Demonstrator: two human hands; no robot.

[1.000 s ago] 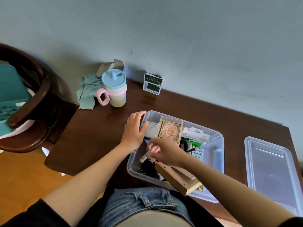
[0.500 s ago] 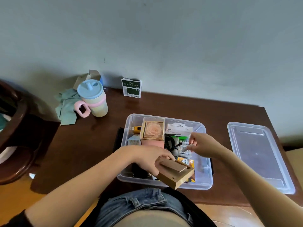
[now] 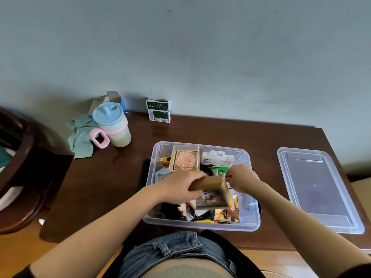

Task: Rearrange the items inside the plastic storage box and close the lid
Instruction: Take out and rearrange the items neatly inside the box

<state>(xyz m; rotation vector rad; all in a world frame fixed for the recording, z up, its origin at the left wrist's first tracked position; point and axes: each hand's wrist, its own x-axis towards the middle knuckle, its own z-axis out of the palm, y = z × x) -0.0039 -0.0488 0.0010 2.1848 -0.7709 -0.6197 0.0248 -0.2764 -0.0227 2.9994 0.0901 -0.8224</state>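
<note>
The clear plastic storage box [image 3: 253, 215] stands open on the dark wooden table, full of small items. At its back sit a boxed pink rose [image 3: 185, 161] and a white package [image 3: 217, 158]. My left hand [image 3: 180, 186] grips a wooden picture frame [image 3: 213, 190], tilted on edge over the box's middle. My right hand [image 3: 241, 178] is pinched on a small blister pack [image 3: 228, 180] just right of the frame. The clear lid [image 3: 319, 189] lies flat on the table to the right of the box.
A pastel sippy cup [image 3: 113, 125] with a pink handle and a green cloth [image 3: 80, 135] sit at the table's back left. A small green-and-white box [image 3: 159, 111] stands against the wall. A dark wooden chair [image 3: 18, 169] is at far left.
My left hand has taken the wooden frame from the right hand and lifted it upright over the box. My right hand moved to the right side, pinching the small pack. The camera swung level.
</note>
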